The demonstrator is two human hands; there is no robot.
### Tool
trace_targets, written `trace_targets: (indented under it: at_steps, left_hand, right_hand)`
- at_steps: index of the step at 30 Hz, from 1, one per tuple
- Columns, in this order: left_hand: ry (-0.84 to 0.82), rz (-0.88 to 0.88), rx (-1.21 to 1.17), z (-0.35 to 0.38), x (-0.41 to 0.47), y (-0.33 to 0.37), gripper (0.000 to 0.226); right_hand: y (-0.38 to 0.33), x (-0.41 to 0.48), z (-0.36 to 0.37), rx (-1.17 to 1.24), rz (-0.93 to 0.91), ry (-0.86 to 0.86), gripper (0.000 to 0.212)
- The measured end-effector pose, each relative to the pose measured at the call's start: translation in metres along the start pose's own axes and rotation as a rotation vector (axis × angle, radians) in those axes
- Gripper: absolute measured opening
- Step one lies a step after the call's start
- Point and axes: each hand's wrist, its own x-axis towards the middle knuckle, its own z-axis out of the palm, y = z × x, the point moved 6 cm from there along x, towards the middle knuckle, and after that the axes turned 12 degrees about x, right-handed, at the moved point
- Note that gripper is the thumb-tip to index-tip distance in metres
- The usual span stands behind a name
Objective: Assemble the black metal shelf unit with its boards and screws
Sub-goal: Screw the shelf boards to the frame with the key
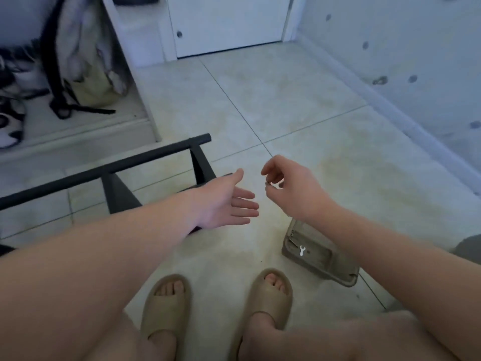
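The black metal shelf frame point(109, 169) lies on the tiled floor at my left, its round rail running from the left edge toward the centre with two flat brackets below it. My left hand point(229, 201) is held out flat, palm up, just right of the frame. My right hand point(289, 186) hovers beside it with fingers curled, pinching a small metal screw point(268, 184) between thumb and fingertips. A clear plastic hardware tray point(318, 256) with a small white wrench point(302, 250) lies on the floor under my right forearm.
My feet in tan slides point(221, 306) stand at the bottom centre. A low white shelf with bags point(86, 61) and shoes sits at the back left. A white door point(229, 24) is straight ahead and a grey wall point(406, 61) runs along the right.
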Motion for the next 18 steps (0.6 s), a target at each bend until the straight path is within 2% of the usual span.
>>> trace_targets:
  at_steps: [7, 9, 11, 14, 16, 18]
  left_hand:
    - [0.013, 0.076, -0.288, -0.05, -0.055, 0.003, 0.078]
    - [0.046, 0.065, -0.309, -0.069, -0.059, -0.001, 0.07]
    - [0.096, 0.044, -0.297, -0.088, -0.059, -0.007, 0.05]
    - [0.167, 0.032, -0.276, -0.112, -0.053, -0.012, 0.026]
    - [0.202, 0.032, -0.292, -0.127, -0.047, -0.014, 0.031]
    - [0.225, 0.017, -0.271, -0.14, -0.038, -0.016, 0.038]
  right_hand:
    - [-0.074, 0.016, 0.06, 0.094, -0.045, -0.198, 0.033]
    - [-0.081, 0.028, 0.065, 0.162, -0.04, -0.167, 0.033]
    - [-0.078, 0.041, 0.07, 0.204, -0.022, -0.119, 0.028]
    - [-0.053, 0.058, 0.087, 0.076, 0.055, -0.143, 0.016]
    - [-0.03, 0.066, 0.101, -0.076, 0.113, -0.219, 0.016]
    - [-0.012, 0.072, 0.112, -0.177, 0.149, -0.295, 0.027]
